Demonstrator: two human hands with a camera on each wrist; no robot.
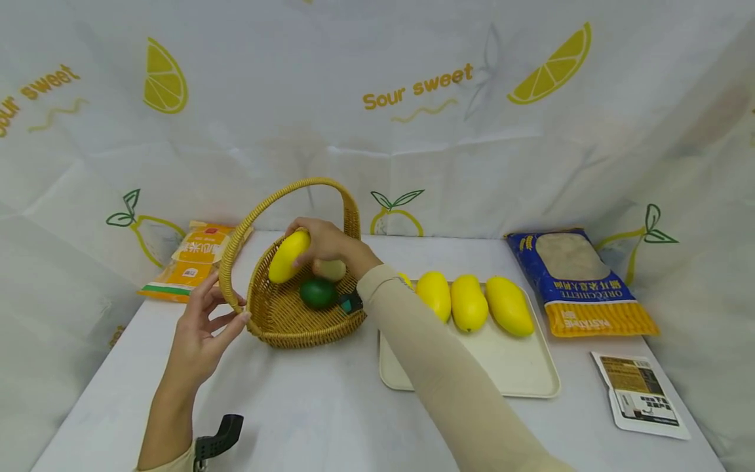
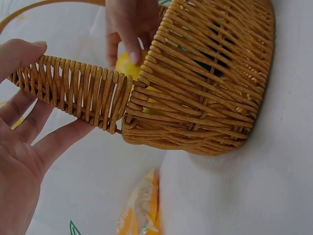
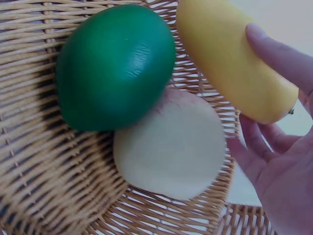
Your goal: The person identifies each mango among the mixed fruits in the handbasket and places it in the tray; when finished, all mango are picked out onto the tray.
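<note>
A wicker basket [image 1: 307,337] with a tall arched handle stands on the table left of centre. My left hand [image 1: 203,328] holds the foot of that handle between thumb and fingers. Over the basket's left inner side, my right hand [image 1: 330,242] grips a yellow mango [image 1: 289,257] by thumb and fingers. In the right wrist view the mango [image 3: 234,58] is tilted above the wicker rim. Inside the basket lie a smooth green fruit [image 3: 117,68] and, against it, a pale round fruit [image 3: 171,147] with a pinkish patch. The right forearm partly covers the basket's right side.
Right of the basket, a cream tray [image 1: 472,373] carries several yellow mangoes [image 1: 468,305], one mostly behind my sleeve. Beyond it lies a blue and orange pasta bag [image 1: 580,282], with a white and brown pouch [image 1: 643,400] nearer. An orange packet [image 1: 194,255] lies behind my left hand.
</note>
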